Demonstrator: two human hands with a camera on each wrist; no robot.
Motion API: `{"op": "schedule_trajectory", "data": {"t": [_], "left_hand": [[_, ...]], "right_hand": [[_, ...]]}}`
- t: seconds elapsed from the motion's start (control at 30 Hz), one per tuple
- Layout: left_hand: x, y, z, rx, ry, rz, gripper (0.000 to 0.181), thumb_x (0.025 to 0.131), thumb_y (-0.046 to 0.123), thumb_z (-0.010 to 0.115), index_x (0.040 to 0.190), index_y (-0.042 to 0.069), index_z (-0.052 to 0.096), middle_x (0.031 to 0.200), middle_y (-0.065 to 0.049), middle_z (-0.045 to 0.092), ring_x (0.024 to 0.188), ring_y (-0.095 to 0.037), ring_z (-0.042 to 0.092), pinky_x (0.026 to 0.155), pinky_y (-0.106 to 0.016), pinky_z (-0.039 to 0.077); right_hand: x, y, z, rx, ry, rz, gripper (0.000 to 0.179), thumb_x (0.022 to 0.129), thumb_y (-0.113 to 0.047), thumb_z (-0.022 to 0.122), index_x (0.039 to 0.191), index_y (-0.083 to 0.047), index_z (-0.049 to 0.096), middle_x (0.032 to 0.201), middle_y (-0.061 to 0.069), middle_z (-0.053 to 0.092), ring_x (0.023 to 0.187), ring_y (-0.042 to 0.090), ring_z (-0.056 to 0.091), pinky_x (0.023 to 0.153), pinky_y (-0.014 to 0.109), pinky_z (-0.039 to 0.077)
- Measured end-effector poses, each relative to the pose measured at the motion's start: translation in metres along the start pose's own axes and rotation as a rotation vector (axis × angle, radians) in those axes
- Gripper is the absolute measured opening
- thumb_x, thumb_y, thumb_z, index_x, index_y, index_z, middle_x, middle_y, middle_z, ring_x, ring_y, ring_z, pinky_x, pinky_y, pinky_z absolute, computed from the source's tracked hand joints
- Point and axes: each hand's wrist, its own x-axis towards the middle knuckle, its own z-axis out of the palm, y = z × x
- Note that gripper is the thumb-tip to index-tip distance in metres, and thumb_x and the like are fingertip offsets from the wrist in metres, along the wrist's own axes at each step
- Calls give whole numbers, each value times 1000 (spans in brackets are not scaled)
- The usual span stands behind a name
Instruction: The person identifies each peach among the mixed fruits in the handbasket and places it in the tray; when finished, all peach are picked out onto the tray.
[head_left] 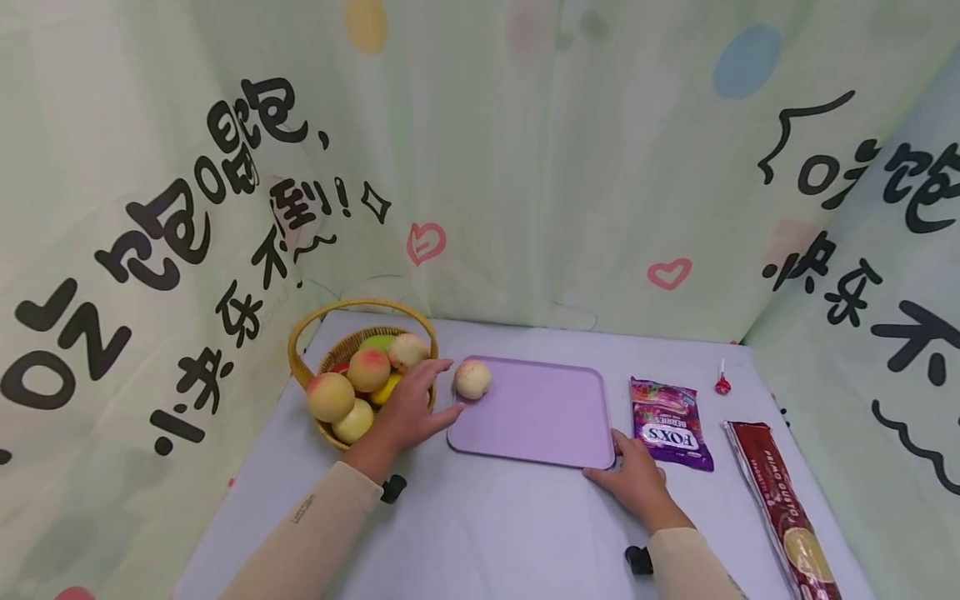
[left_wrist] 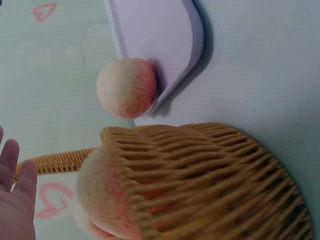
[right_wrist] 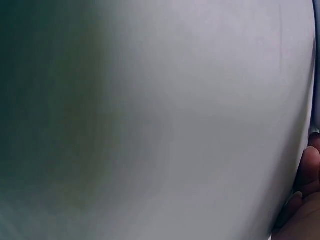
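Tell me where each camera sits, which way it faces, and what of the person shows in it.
Head: looks forward and down at the tray; shows the left hand, right hand and sleeves.
Left wrist: low beside the basket, facing the peach on the tray's corner; fingertips show.
Right wrist: close on a blurred pale surface; fingers at the edge.
Head and left wrist share peach, basket, tray.

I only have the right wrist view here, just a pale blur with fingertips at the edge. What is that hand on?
Observer: The right hand rests on the near right corner of the flat lilac plastic tray.
Operator: Anything on the tray?
Observer: One pale pink-blushed peach, at its far left corner.
Operator: And the other hand?
Observer: The left hand is open beside that peach, in front of the woven wicker fruit basket.
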Motion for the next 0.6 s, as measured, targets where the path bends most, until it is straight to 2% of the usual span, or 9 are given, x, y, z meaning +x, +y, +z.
{"op": "schedule_trajectory", "data": {"t": [0.23,0.43,0.6], "left_hand": [[-5,-9,-1,31,16,-22,67,88,33,81,143,7,55,138,-9,60,129,-25,55,112,-44,46],[-10,-15,-4,18,47,-57,67,86,31,82,141,4,56,138,-10,60,131,-29,54,112,-50,44],[-13,-22,-4,6,66,-74,66,84,29,83,140,5,57,138,-10,60,132,-29,54,112,-50,44]], "right_hand": [[0,2,-1,2,-3,-6,111,79,-59,81,158,0,31,144,27,49,133,46,47,104,76,28],[0,1,-2,8,-11,-10,111,80,-59,81,158,0,31,144,26,49,132,46,48,104,76,28],[0,0,-2,13,-15,-6,109,80,-57,82,159,-1,31,147,27,47,135,47,45,105,77,26]]}}
